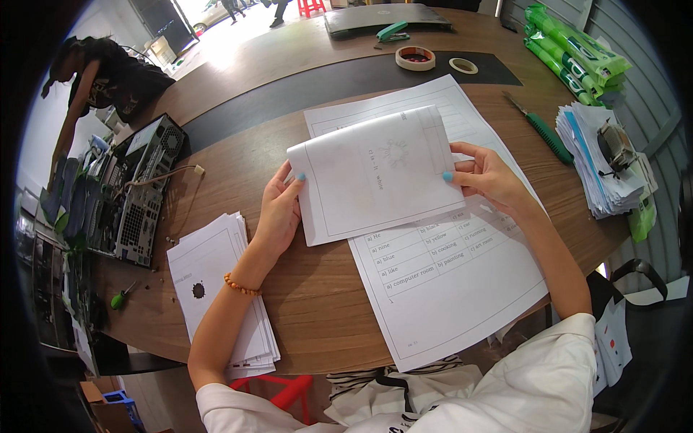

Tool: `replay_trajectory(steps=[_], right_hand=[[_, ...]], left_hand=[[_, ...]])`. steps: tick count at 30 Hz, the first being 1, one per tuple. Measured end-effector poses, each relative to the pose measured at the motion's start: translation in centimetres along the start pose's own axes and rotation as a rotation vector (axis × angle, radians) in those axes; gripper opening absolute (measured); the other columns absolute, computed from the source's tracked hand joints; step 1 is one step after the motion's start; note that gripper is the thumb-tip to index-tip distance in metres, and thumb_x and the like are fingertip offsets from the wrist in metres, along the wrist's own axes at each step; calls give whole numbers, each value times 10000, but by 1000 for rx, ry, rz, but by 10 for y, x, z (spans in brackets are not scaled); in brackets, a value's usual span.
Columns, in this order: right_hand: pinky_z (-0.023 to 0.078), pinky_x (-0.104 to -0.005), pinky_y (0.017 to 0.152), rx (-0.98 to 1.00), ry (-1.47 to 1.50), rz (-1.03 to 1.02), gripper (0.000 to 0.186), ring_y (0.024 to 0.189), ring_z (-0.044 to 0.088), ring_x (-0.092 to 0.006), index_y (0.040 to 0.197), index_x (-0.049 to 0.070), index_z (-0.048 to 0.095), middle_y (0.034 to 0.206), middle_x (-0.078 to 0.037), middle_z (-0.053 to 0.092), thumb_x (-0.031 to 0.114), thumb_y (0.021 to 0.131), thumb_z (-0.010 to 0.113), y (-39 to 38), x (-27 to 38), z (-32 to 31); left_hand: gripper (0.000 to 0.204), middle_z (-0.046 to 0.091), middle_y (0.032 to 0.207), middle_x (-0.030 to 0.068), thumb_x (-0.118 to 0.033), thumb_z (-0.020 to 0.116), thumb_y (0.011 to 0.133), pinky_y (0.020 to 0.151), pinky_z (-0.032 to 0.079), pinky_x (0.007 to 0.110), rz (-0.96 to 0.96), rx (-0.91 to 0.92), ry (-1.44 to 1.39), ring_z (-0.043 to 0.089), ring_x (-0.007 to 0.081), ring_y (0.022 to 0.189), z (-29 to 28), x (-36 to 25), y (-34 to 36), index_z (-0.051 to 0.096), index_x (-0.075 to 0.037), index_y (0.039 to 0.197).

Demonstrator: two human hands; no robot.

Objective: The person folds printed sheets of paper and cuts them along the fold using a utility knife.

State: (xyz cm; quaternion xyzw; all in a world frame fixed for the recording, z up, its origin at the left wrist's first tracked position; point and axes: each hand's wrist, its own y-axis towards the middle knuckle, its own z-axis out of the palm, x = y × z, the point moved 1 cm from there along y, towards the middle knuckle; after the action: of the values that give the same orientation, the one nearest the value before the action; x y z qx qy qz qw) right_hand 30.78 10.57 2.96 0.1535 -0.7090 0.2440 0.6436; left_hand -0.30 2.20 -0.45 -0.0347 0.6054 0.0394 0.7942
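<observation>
My left hand [280, 206] and my right hand [485, 177] hold a folded white sheet of paper [361, 184] between them, thumbs on top at its left and right edges. The sheet shows a bordered page with a few printed words and a faint drawing. Beneath it lies a larger printed sheet [462, 310] with a table of words, reaching past the table's near edge. To the left of my left forearm rests a stack of printed papers [209, 274], the top one marked with a dark blot.
An opened computer case [141, 195] and a green screwdriver [124, 296] are at left. Farther back lie tape rolls [415, 59], a green stapler [392, 31] and a closed laptop [386, 18]. A green-handled tool [548, 137], paper pile [588, 159] and green packs [574, 54] sit right. Another person [108, 79] bends far left.
</observation>
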Motion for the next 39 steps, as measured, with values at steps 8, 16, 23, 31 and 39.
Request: replay_trajectory(steps=[8, 16, 23, 31, 39], right_hand=[[551, -253, 627, -6, -1, 18, 500, 711, 654, -150, 1218, -89, 450, 922, -184, 658, 30, 780, 660, -2, 0, -1], [550, -247, 613, -4, -22, 35, 467, 683, 643, -135, 1186, -84, 484, 896, -166, 662, 27, 770, 664, 2, -1, 1], [559, -253, 621, 2, -6, 37, 479, 723, 664, -153, 1181, -89, 494, 917, -176, 662, 39, 758, 677, 2, -4, 0], [558, -262, 645, 20, 33, 53, 470, 748, 663, -164, 1172, -105, 511, 949, -182, 657, 28, 752, 676, 1, 0, 0], [557, -231, 606, 83, 54, 119, 447, 718, 659, -133, 1154, -111, 523, 939, -172, 658, 22, 756, 676, 0, -4, 2]], left_hand=[[399, 577, 1124, 140, -52, 387, 939, 840, 522, 273, -3, -27, 22, 614, 157, 978, 4, -1, -1, 314, 46, 1319], [380, 572, 1130, 140, -47, 385, 938, 841, 522, 269, -7, -14, -7, 613, 153, 975, -5, 4, 3, 336, 42, 1304], [384, 572, 1127, 145, -43, 385, 937, 838, 523, 267, -3, -18, -19, 614, 154, 972, -4, 5, 3, 332, 51, 1305], [488, 510, 1217, 208, -61, 425, 928, 906, 480, 292, -28, -93, 84, 558, 206, 1089, -4, 0, -1, 242, 61, 1364], [576, 293, 1447, 135, -134, 613, 813, 1090, 190, 496, 749, 72, 1344, 244, 341, 1341, 56, -24, -38, 406, -109, 1350]])
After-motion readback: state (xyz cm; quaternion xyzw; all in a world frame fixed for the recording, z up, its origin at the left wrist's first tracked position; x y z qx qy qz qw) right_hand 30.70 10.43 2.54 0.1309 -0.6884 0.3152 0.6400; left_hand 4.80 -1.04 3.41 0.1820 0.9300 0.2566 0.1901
